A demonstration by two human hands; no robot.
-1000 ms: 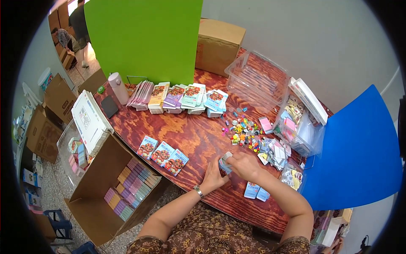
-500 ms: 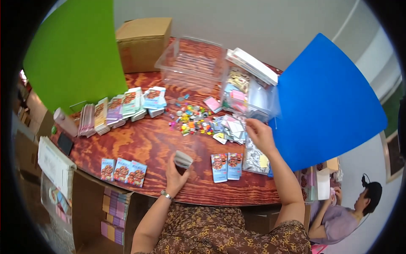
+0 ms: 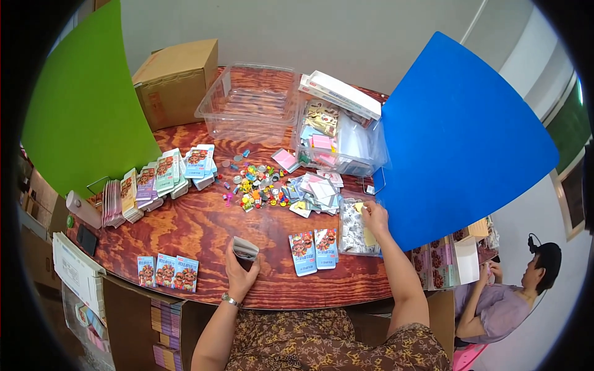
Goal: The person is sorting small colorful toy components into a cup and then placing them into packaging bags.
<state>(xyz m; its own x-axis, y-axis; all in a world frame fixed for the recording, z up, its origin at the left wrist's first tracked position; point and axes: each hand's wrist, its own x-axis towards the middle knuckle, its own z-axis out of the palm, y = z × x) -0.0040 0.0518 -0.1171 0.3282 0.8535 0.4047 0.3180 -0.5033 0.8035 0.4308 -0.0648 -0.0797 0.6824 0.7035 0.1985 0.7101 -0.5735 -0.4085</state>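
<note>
My left hand [image 3: 240, 275] is wrapped round a small packet [image 3: 245, 247], holding it upright above the table edge, its grey open mouth facing up. On the right, my right hand [image 3: 376, 221] reaches into a shallow clear tray [image 3: 361, 253] of small silvery-white sachets [image 3: 351, 227]. Its fingers are pinched together by a small yellow piece; whether they grip it is hard to see. Between my hands lie two blue printed packets [image 3: 303, 253]. Several more blue packets [image 3: 166, 272] rest at the left.
Small colourful trinkets [image 3: 263, 188] and loose cards [image 3: 318, 188] cover the middle. Behind stand a clear bin [image 3: 213, 115], a filled plastic box [image 3: 340, 162] and a carton [image 3: 179, 74]. Packet stacks [image 3: 167, 173] line the left. Green [image 3: 86, 105] and blue [image 3: 467, 142] panels flank the table. A person [image 3: 504, 303] sits right.
My right hand has moved down from beside the loose cards to the sachet tray. My left hand still holds the packet. The whole view has shifted.
</note>
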